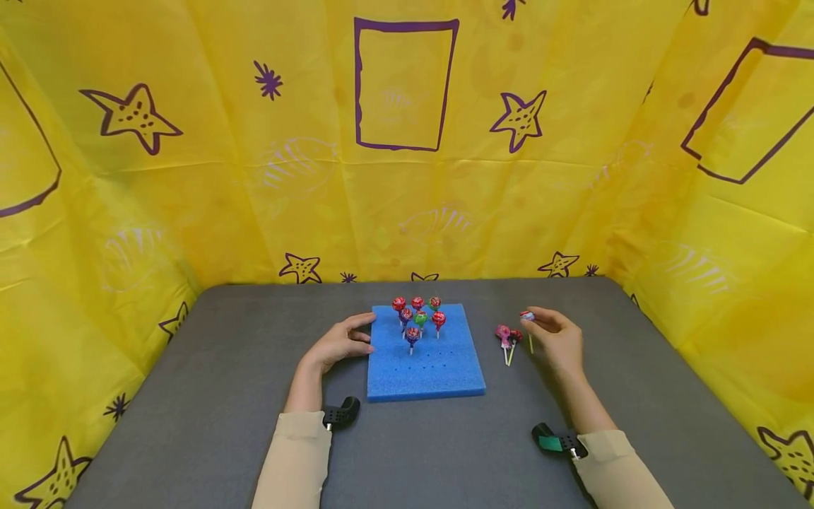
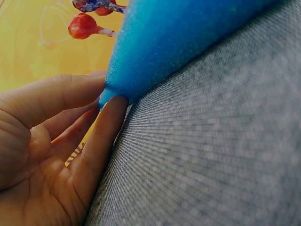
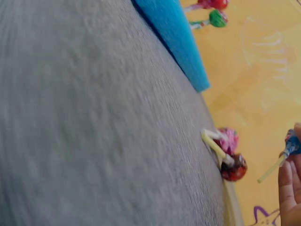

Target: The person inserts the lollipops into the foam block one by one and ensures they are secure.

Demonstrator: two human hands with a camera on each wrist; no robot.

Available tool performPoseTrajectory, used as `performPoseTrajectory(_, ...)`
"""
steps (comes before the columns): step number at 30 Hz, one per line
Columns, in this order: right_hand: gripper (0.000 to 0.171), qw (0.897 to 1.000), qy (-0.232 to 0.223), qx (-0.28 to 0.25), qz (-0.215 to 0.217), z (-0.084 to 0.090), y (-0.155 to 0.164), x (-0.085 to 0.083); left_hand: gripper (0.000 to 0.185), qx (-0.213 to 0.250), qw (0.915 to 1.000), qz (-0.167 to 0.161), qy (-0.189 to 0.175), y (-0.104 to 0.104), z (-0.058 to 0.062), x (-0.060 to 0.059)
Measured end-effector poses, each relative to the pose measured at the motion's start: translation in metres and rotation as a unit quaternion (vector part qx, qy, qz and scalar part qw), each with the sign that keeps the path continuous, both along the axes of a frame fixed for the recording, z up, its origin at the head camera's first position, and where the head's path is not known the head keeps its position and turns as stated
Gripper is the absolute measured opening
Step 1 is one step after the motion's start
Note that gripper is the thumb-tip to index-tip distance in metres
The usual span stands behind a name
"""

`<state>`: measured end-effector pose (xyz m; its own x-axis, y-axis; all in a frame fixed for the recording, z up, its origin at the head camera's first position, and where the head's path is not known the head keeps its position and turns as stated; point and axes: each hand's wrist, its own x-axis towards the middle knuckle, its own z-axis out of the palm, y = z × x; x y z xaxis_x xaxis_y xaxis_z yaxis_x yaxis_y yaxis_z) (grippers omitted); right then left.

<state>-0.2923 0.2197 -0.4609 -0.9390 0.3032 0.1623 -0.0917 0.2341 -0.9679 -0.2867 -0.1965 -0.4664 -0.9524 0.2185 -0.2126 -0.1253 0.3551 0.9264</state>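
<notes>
A blue foam board (image 1: 425, 385) lies on the grey table, with several wrapped lollipops (image 1: 439, 320) standing upright in it, red, purple and green. Along its left edge, the fingertips of my left hand (image 1: 343, 342) touch the foam; the left wrist view shows them against the side of the board (image 2: 155, 42). To the right of the board, my right hand (image 1: 558, 339) pinches a lollipop (image 3: 292, 143) by its blue wrapped head, its yellow stick pointing down above the table. A pink lollipop (image 1: 503, 332) and a dark red lollipop (image 1: 515, 335) lie beside that hand.
Rows of small holes (image 1: 426, 366) show in the front half of the board. The grey table (image 1: 439, 452) reaches back to a yellow patterned cloth (image 1: 407, 212), which hangs behind and at both sides. Each wrist wears a black camera mount (image 1: 341, 413).
</notes>
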Motion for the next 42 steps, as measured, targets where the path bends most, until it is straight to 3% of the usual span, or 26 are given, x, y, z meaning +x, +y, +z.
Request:
performPoseTrajectory(13,0.041,0.992,0.017,-0.106,0.058,0.011,-0.03,0.003,0.07,0.011,0.9999,0.0,0.0,0.0,-0.001,0.0)
performPoseTrajectory(20,0.039,0.99,0.038,-0.114,0.078,0.01,-0.044,0.003,0.069,0.009,0.9999,0.005,-0.002,0.0,-0.002,0.0)
performPoseTrajectory(29,0.042,0.988,0.017,-0.121,0.099,0.019,-0.059,0.008,0.07,0.011,0.9999,0.001,-0.004,0.0,-0.002,-0.001)
performPoseTrajectory(34,0.041,0.987,0.033,-0.118,0.106,0.023,-0.067,0.011,0.069,0.009,0.9999,0.003,-0.009,0.001,-0.001,-0.001)
performPoseTrajectory(42,0.038,0.978,0.057,-0.116,0.161,0.021,-0.079,0.012,0.07,0.005,1.0,-0.002,-0.002,0.0,-0.002,-0.002)
